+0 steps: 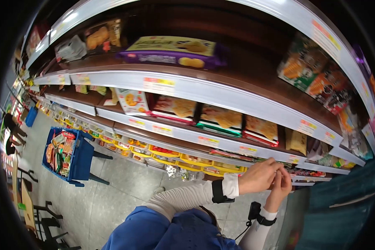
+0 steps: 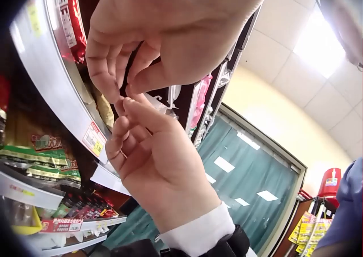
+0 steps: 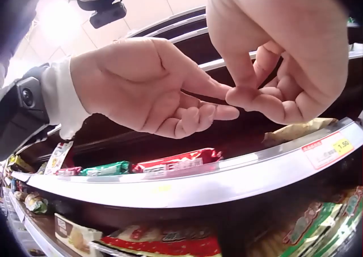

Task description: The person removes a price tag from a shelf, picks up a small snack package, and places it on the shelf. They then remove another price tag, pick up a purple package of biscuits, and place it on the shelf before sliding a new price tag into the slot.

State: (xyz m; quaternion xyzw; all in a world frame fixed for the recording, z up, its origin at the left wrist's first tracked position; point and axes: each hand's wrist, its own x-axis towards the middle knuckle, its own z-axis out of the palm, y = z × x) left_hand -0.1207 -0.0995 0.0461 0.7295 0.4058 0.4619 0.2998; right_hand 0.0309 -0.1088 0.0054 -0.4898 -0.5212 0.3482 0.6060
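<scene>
Before the shelf, left hand and right hand are joined at the fingertips (grip cannot be determined).

Room above 3 packs (shelf lip fronting).

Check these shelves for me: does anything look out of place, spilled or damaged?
Nothing looks spilled or damaged. One mild oddity: on the upper shelf, a wide gap separates the purple packet from the packs toward the right, so that stretch looks unevenly stocked.
</scene>
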